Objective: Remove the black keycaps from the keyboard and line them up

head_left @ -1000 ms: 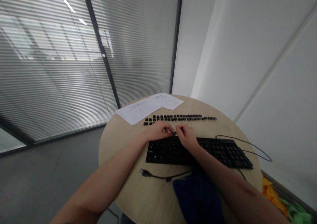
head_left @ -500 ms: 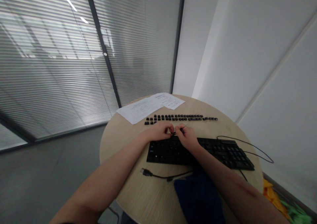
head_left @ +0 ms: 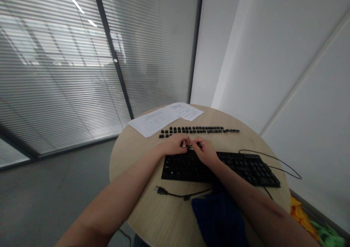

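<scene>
A black keyboard (head_left: 182,171) lies across the round wooden table. Over its far edge, my left hand (head_left: 176,144) curls thumb and fingers in a pinch. Close beside it my right hand (head_left: 205,152) pinches as well, its wrist passing over the keys. Something small, dark and thin shows between the fingertips; its kind is too small to tell. Beyond the hands, black keycaps (head_left: 216,131) lie loose in rows on the table, and my left hand covers part of the nearest row.
A USB cable (head_left: 162,191) lies in front of the keyboard, beside dark blue cloth (head_left: 218,216) at the near edge. Printed papers (head_left: 153,122) rest at the back left of the table (head_left: 153,218). A thin black cord (head_left: 287,164) loops past the right edge, near a white wall.
Both hands stay in nearly the same place, with only slight finger movement around the small dark thing. The keycaps and keyboard have not visibly moved.
</scene>
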A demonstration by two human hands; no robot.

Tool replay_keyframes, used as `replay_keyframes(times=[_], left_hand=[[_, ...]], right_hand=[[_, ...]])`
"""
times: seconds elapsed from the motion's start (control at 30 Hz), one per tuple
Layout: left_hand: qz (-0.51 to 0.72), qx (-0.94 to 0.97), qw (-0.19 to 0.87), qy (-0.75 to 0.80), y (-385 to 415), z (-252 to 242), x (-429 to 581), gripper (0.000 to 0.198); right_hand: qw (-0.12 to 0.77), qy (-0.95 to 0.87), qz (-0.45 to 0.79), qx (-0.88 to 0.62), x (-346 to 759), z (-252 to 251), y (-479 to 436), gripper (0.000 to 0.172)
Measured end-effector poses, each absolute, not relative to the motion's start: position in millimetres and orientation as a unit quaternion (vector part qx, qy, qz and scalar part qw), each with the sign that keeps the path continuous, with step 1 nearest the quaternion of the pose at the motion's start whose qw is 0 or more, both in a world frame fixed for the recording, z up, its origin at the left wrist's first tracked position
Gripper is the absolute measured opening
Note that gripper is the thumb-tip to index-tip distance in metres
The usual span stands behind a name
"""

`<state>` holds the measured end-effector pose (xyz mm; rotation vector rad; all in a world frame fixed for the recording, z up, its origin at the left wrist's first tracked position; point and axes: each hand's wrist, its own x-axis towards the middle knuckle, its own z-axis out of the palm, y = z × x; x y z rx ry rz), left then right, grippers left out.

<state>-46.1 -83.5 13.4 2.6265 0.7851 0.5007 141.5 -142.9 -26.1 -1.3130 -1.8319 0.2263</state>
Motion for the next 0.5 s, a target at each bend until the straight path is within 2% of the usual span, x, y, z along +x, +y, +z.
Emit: replay_keyframes(times=[0.33, 0.5], left_hand=[[0.166, 0.932, 0.16, 0.28, -81.8, 11.0, -46.1, 0.018], [0.143, 0.935, 0.173, 0.275, -79.7, 6.5, -46.1, 0.015]], right_hand=[[0.408, -0.749, 0.095, -0.513, 141.2, -24.3, -143.0, 0.031], [0.389, -0.764, 0.119, -0.5, 141.2, -26.4, -142.0, 0.024]])
